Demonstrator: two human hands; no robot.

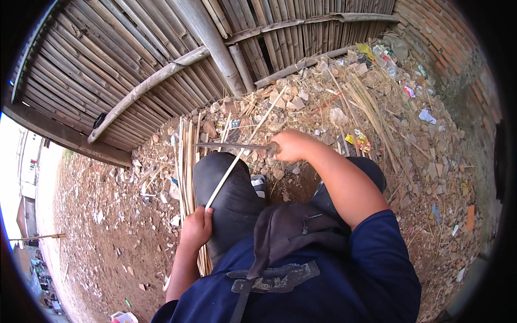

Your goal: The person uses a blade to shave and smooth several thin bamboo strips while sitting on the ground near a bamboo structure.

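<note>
My left hand grips the near end of a long thin bamboo strip beside my left knee. The strip runs up and to the right across that knee toward the rubble. My right hand is closed on the handle of a knife, its dark blade pointing left and lying across the strip above my knee. A bundle of pale split bamboo strips lies on the ground just left of my leg.
A woven bamboo wall with slanted poles rises ahead. A brick wall stands at right. Stones, dry stalks and litter cover the ground in front; bare dirt spreads to the left.
</note>
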